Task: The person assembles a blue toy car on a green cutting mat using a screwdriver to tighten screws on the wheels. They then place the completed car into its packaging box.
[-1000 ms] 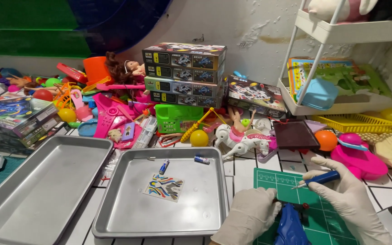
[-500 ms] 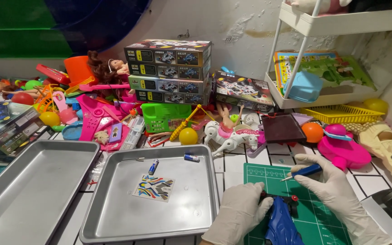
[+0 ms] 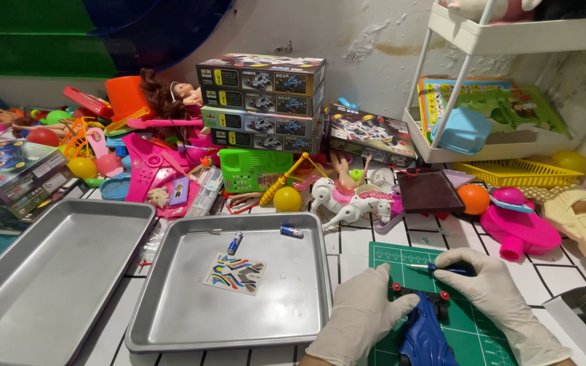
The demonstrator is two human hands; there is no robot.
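Both hands wore white gloves. The left hand (image 3: pixel 364 315) lay flat on the green cutting mat (image 3: pixel 483 332), its fingers (image 3: pixel 374 285) loosely together, pressing beside a blue plastic toy car w/ small red wheels (image 3: pixel 423 332); palm touched the car's left side, not wrapped round it. The right hand (image 3: pixel 496 298) sat on the car's other side, fingers clamped on a thin blue-handled screwdriver (image 3: pixel 442 269), metal tip pointing left over the mat, just above the car's front end. Whether the tip touched the car, couldn't tell.

The car lay on the mat at the bottom edge of the view, between the two hands, partly cut off by the frame.

Left of the mat, on the white tiled counter (image 3: pixel 361 247), stood a square silver metal tray (image 3: pixel 232 285). In it: a colourful sticker sheet (image 3: pixel 235 273) near the middle, and 2 small blue batteries (image 3: pixel 235 242) near the far rim, apart from each other. A second, bare silver tray (image 3: pixel 49 278) stood just beside it, further left.

Behind the trays, a heap of toys: a stack of flat black toy-car boxes (image 3: pixel 262 102) against the wall, a green plastic basket (image 3: pixel 252 169), a yellow ball (image 3: pixel 287 199), a white toy horse w/ pink saddle (image 3: pixel 350 200), a pink toy pistol-shaped thing (image 3: pixel 520 227) to the right, an orange ball (image 3: pixel 473 198) near it. A white wire shelf unit (image 3: pixel 510 81) stood at the right rear.
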